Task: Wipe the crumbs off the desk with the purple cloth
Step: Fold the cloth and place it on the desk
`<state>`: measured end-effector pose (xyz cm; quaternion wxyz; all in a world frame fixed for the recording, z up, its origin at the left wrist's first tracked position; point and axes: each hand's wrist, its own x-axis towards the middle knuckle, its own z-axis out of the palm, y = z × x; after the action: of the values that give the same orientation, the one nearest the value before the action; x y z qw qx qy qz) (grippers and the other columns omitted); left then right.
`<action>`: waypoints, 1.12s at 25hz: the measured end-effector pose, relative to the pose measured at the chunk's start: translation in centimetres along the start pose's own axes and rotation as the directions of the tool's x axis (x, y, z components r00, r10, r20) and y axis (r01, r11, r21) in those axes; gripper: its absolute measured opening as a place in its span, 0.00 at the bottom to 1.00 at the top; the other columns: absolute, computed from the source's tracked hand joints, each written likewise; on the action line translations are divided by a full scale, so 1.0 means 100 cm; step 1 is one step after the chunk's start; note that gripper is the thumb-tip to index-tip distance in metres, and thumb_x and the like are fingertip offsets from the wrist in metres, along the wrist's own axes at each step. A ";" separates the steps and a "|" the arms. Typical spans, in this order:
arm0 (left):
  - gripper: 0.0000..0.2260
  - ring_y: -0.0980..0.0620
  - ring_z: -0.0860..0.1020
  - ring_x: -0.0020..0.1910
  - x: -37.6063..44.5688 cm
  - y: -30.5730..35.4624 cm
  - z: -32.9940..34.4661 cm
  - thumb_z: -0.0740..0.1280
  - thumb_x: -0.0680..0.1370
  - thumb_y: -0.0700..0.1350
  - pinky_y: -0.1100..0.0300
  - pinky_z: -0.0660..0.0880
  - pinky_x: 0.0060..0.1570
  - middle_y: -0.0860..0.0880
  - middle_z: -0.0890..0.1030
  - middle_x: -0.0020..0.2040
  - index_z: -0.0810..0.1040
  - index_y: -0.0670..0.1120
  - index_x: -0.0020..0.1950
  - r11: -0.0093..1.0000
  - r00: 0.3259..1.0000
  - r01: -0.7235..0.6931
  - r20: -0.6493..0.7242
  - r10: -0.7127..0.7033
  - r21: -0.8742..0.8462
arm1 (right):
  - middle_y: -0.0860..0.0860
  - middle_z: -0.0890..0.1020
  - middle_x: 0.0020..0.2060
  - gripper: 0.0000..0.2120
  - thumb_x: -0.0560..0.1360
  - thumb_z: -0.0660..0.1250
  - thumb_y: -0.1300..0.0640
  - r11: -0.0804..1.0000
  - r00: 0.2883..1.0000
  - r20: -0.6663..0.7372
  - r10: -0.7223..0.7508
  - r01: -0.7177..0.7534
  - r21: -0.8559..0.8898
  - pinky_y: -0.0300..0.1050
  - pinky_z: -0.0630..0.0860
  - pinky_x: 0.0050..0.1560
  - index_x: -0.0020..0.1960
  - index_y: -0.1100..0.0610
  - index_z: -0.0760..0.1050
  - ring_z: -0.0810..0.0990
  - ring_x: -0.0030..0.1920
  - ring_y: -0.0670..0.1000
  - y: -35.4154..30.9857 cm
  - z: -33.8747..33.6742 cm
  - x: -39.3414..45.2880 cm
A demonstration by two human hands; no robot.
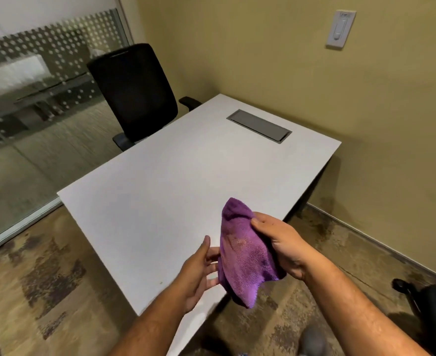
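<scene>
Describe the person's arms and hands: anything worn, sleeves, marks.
Both forearms are bare as far as the view shows: no sleeves, gloves, watch or bands. The left hand and right hand show no rings on the visible fingers. No markings or tattoos show.

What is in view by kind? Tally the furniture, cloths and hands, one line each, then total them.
Desks: 1, the white desk
Chairs: 2, the black chair beyond the desk and a black chair partly in view at right
Cloths: 1, the purple cloth
Hands: 2, left hand and right hand
Total: 6
</scene>
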<state>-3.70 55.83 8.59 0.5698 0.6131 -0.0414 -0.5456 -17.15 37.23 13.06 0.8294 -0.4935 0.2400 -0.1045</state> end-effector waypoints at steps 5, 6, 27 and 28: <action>0.09 0.50 0.84 0.56 0.036 0.016 0.077 0.71 0.80 0.54 0.51 0.83 0.51 0.49 0.87 0.56 0.85 0.51 0.51 0.969 0.970 -0.209 -0.156 0.188 -0.134 | 0.64 0.86 0.62 0.17 0.84 0.65 0.52 0.997 0.992 0.101 0.074 -0.071 -0.030 0.52 0.82 0.62 0.65 0.62 0.83 0.86 0.58 0.59 -0.042 -0.066 0.022; 0.07 0.49 0.83 0.54 0.041 0.019 0.093 0.71 0.79 0.54 0.51 0.83 0.50 0.49 0.87 0.54 0.83 0.51 0.49 0.950 0.948 -0.261 -0.232 0.219 -0.171 | 0.63 0.87 0.61 0.18 0.83 0.66 0.51 0.996 0.988 0.128 0.082 -0.078 -0.031 0.52 0.82 0.62 0.65 0.63 0.83 0.86 0.58 0.59 -0.056 -0.086 0.025; 0.19 0.48 0.83 0.67 0.092 0.085 0.240 0.65 0.83 0.62 0.52 0.83 0.60 0.54 0.85 0.68 0.82 0.56 0.70 0.910 0.895 -0.395 -0.274 0.352 -0.122 | 0.63 0.85 0.64 0.15 0.81 0.69 0.66 0.966 0.954 0.190 0.233 -0.249 0.064 0.51 0.87 0.52 0.68 0.62 0.79 0.87 0.58 0.60 -0.108 -0.250 0.072; 0.19 0.47 0.83 0.69 0.101 0.084 0.238 0.66 0.84 0.59 0.52 0.83 0.61 0.50 0.84 0.70 0.82 0.54 0.71 0.899 0.904 -0.393 -0.257 0.341 -0.190 | 0.61 0.86 0.63 0.15 0.82 0.69 0.66 0.970 0.957 0.193 0.217 -0.233 0.068 0.50 0.86 0.56 0.68 0.60 0.79 0.87 0.59 0.58 -0.115 -0.248 0.079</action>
<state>-11.86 30.55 14.40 0.7332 0.5773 -0.0287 -0.3583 -22.04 9.31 10.83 0.8759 -0.4327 0.2119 0.0260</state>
